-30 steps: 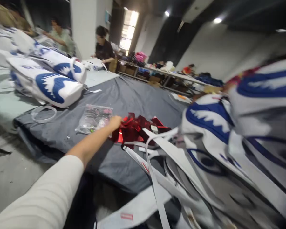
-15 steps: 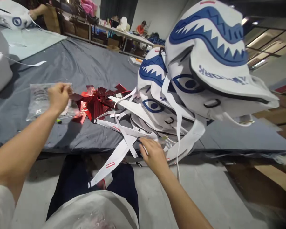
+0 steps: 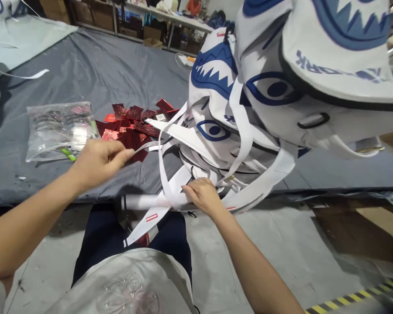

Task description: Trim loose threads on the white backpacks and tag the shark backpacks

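My left hand (image 3: 103, 160) is closed in a pinch at the end of a thin white strap (image 3: 145, 146), beside a heap of red foil tags (image 3: 131, 131). My right hand (image 3: 203, 196) is curled round white webbing at the lower edge of a white backpack (image 3: 212, 100) with a printed blue eye and toothed mouth. A broad white strap (image 3: 140, 201), blurred, runs leftward from under the right hand. Another broad strap (image 3: 147, 224) with a red-outlined label hangs over the table edge. A second similar backpack (image 3: 275, 87) stands on the right, closer to me.
Left of the tags lies a clear plastic bag (image 3: 60, 128) with small parts inside. Grey cloth (image 3: 127, 65) covers the table. A person in orange (image 3: 194, 6) is at a far bench. Cardboard (image 3: 356, 235) lies on the floor at right.
My left hand has moved right and down from above the plastic bag to the thin strap. One broad strap has swung at the table edge. The view has tipped downward.
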The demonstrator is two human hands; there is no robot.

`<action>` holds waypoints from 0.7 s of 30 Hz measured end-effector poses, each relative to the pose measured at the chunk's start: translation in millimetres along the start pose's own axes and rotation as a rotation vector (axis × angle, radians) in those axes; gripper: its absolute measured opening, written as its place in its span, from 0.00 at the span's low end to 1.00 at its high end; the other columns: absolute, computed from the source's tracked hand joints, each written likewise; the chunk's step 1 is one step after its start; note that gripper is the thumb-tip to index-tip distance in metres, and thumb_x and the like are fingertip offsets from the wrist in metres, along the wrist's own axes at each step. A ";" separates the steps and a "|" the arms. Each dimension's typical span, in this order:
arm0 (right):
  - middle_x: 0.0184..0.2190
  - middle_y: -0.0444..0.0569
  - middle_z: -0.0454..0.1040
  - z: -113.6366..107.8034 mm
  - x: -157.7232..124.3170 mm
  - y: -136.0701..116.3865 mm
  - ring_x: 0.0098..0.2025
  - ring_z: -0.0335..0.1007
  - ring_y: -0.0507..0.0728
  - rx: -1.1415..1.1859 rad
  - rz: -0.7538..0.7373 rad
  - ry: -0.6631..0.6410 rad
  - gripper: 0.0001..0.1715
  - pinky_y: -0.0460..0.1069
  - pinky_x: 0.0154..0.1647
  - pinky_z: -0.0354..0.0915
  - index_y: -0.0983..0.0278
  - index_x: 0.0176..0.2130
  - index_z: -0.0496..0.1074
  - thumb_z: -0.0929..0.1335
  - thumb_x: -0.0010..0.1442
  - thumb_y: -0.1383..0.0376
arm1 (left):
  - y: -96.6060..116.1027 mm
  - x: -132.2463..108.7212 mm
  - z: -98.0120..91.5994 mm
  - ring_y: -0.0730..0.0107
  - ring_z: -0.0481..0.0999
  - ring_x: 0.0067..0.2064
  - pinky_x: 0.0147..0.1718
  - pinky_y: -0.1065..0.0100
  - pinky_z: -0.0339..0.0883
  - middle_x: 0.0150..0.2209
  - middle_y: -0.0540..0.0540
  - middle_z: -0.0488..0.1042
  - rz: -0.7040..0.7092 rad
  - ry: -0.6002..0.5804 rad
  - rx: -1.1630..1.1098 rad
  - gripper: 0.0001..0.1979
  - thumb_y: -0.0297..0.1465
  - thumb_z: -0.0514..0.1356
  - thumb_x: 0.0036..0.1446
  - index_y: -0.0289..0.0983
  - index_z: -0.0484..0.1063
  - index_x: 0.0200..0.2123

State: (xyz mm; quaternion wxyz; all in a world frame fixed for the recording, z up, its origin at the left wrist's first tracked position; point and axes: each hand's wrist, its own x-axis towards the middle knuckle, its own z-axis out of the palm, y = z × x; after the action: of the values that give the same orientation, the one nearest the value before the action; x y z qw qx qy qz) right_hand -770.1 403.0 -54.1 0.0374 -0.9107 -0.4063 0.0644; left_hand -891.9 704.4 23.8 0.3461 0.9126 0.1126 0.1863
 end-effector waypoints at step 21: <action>0.20 0.45 0.73 51.8 -36.8 -68.3 0.20 0.69 0.52 1.254 0.194 0.081 0.24 0.47 0.25 0.67 0.62 0.29 0.66 0.60 0.68 0.49 | 25.0 -58.8 155.0 0.67 0.77 0.45 0.45 0.67 0.70 0.45 0.45 0.77 -0.005 -0.323 -0.746 0.15 0.33 0.63 0.57 0.40 0.76 0.49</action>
State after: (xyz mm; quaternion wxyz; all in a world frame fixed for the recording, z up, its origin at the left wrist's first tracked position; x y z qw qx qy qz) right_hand -852.3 421.9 -93.9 0.5729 -0.7502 -0.2051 0.2587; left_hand -878.4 574.9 -81.9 0.6672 0.7416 -0.0163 0.0678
